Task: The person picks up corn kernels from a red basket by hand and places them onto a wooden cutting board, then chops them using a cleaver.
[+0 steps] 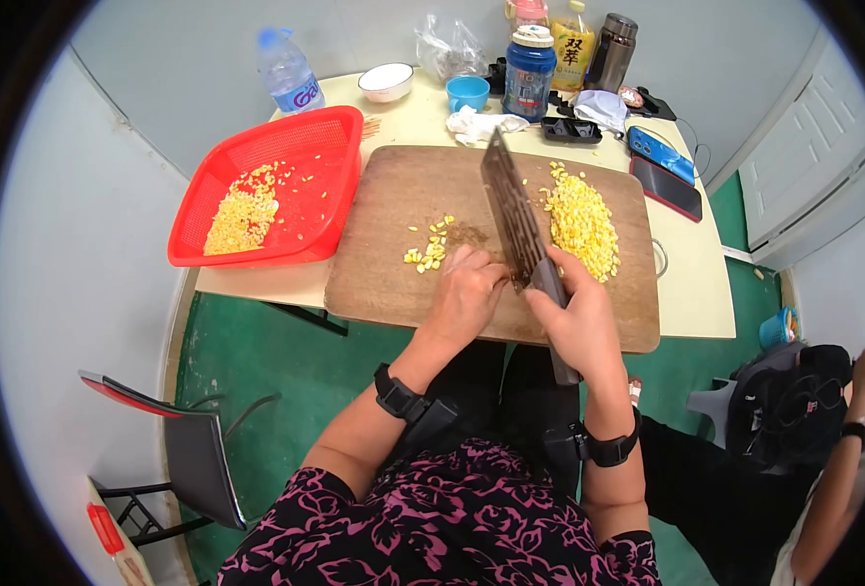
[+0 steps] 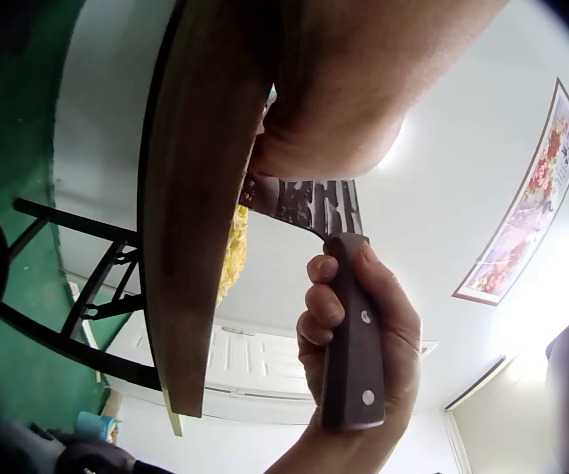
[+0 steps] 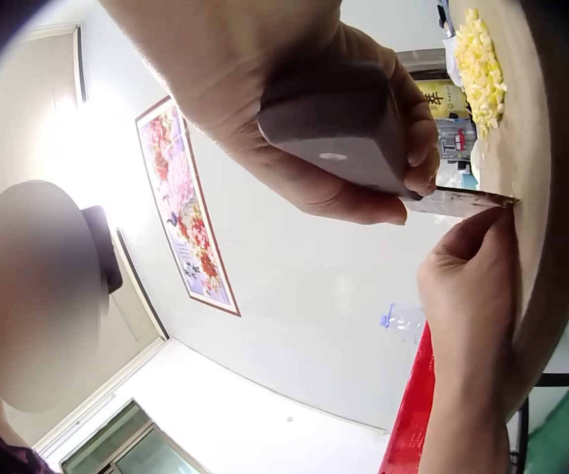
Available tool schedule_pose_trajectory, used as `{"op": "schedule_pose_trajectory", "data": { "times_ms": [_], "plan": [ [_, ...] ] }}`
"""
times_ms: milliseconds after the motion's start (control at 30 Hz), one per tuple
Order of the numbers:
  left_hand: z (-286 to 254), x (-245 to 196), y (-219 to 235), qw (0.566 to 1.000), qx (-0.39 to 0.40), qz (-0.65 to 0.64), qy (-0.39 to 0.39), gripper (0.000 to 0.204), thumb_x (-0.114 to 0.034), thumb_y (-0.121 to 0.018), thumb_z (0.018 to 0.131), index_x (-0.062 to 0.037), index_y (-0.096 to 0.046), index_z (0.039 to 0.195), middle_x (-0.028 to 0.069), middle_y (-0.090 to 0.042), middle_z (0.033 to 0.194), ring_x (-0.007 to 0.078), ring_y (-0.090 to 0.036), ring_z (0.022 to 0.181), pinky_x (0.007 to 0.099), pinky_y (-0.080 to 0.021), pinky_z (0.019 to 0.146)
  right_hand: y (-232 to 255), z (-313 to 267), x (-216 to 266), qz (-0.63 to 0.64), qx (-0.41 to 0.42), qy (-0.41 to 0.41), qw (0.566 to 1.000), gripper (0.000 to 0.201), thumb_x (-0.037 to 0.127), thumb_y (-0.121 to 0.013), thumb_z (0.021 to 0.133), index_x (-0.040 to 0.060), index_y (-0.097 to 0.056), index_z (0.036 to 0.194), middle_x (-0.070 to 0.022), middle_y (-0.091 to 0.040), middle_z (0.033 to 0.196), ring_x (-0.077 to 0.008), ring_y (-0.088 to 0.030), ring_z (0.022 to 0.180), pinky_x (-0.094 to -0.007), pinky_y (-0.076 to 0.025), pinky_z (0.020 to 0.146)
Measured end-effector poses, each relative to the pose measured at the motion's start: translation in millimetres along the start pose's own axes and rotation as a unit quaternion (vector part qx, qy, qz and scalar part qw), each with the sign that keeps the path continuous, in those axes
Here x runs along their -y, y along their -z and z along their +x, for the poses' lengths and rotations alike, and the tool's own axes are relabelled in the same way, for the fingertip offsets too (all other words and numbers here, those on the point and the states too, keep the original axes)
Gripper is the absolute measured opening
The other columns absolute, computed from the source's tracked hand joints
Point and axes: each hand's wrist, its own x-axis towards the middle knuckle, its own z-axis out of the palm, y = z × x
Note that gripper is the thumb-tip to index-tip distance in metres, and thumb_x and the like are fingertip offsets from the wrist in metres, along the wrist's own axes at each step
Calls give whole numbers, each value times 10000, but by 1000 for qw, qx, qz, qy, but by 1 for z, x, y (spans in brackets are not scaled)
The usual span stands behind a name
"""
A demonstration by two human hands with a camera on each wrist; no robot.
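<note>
Several small, loose yellow kernels point(image 1: 434, 251) lie on the rectangular brown wooden board point(image 1: 393, 186), left of the dark metal cleaver point(image 1: 512, 200); right hand point(image 1: 585, 317) clamps its handle point(image 1: 548, 283). Left hand point(image 1: 466, 295) bunches beside the blade, pinch unclear; fingertips seem safer tucked back.

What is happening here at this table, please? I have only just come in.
A person's right hand grips a cleaver by its handle, the blade upright over a wooden board. The left hand is at the board beside the blade; whether its fingers hold anything is unclear. A large heap of yellow kernels lies right of the blade, and a small scatter lies left of it. A red basket left of the board holds more kernels.
</note>
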Motion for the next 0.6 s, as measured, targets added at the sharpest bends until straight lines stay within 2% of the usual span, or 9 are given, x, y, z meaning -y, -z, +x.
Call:
{"op": "schedule_pose_trajectory", "data": {
  "times_ms": [67, 100, 200, 233, 333, 433, 533, 600],
  "plan": [
    [0, 1, -1, 1000, -6, -2, -2, 113, -12, -700, 696, -14, -690, 809, 103, -606, 778, 295, -557, 784, 381, -457, 702, 1, 3, -7, 12, -37, -17, 999, 486, 104, -654, 759, -7, -540, 1219, -210, -642, 887, -281, -636, 762, -349, -495, 706],
    [0, 1, -1, 1000, -8, -6, -4, 115, -9, -700, 697, -15, -691, 811, 103, -609, 781, 296, -558, 784, 382, -457, 702, 5, 2, -6, 0, -46, -25, 999, 493, 98, -660, 758, -23, -541, 1221, -180, -649, 885, -221, -623, 745, -329, -493, 703],
    [-1, 4, -3, 999, -29, -30, 7, 115, 1, -690, 709, -17, -692, 823, 106, -619, 794, 296, -564, 785, 380, -457, 707, 12, -3, -8, 60, -64, -26, 996, 485, 72, -659, 760, -19, -541, 1222, -141, -640, 860, -166, -597, 724, -303, -486, 685],
    [-1, 5, -4, 998, -39, -41, 13, 114, 5, -685, 715, -18, -692, 827, 107, -623, 798, 296, -566, 785, 378, -458, 710, 15, -6, -4, 95, -54, -31, 993, 485, 40, -653, 772, -13, -530, 1238, -97, -625, 827, -118, -564, 684, -266, -469, 624],
    [-3, 10, -5, 991, -100, -58, 69, 132, 19, -638, 734, -19, -692, 848, 110, -631, 849, 300, -559, 832, 379, -448, 750, 18, -13, 6, 167, -28, -45, 985, 492, 29, -648, 789, -11, -509, 1259, -68, -609, 790, -95, -541, 612, -242, -441, 540],
    [-3, 13, 5, 981, -157, -47, 104, 148, 26, -623, 751, -18, -688, 876, 125, -625, 853, 312, -554, 837, 393, -442, 763, 14, -18, 8, 177, 11, -63, 982, 502, 32, -650, 800, -14, -492, 1275, -49, -597, 765, -77, -518, 554, -231, -417, 483],
    [-3, 27, 29, 978, -159, 51, 127, 141, -7, -636, 759, -28, -698, 884, 134, -637, 868, 304, -572, 862, 387, -451, 762, 8, -18, -4, 199, 34, -75, 976, 506, 32, -652, 803, -17, -490, 1279, -49, -595, 752, -79, -518, 536, -237, -420, 469],
    [-4, 46, 43, 975, -104, 93, 175, 147, -52, -644, 767, -32, -700, 902, 142, -638, 892, 310, -571, 890, 395, -449, 787, 9, -17, -9, 188, 32, -74, 979, 512, 40, -647, 809, -17, -484, 1291, -62, -603, 754, -87, -523, 538, -240, -424, 472]
  ]
}}
